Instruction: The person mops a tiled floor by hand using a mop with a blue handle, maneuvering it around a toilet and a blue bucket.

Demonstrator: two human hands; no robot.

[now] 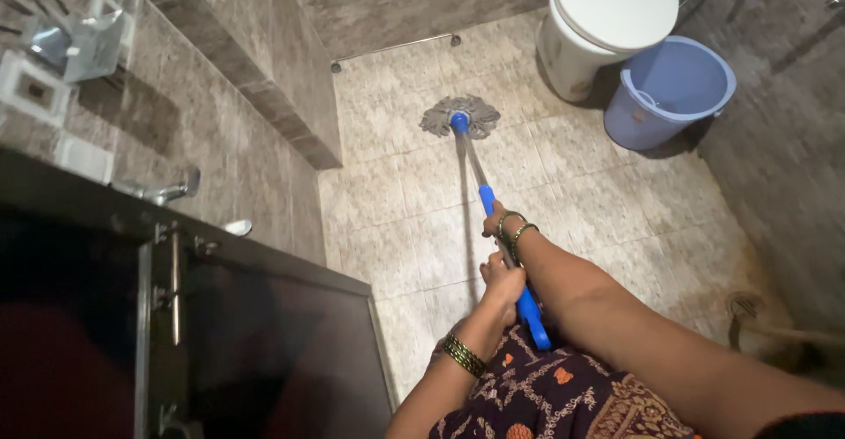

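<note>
Both hands were clamped on a long mop with a metal shaft and blue plastic grips (pixel 480 188): the left hand (pixel 503 282) nearer the body, the right hand (pixel 498 224) farther along, angling it forward. Its grey string head (pixel 460 115) lay splayed on the beige tiled floor (pixel 572 184), short of the far wall, beside a white toilet (pixel 603 17) and blue plastic bucket (pixel 673 87).

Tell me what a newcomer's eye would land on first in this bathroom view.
First, the mop: its blue and metal pole runs up the middle of the picture to a grey head spread on the beige tiled floor. Both hands grip the pole, the right hand further down it, the left hand near its blue end. Next, the white toilet with its lid shut, top right, and the blue bucket beside it.
</note>
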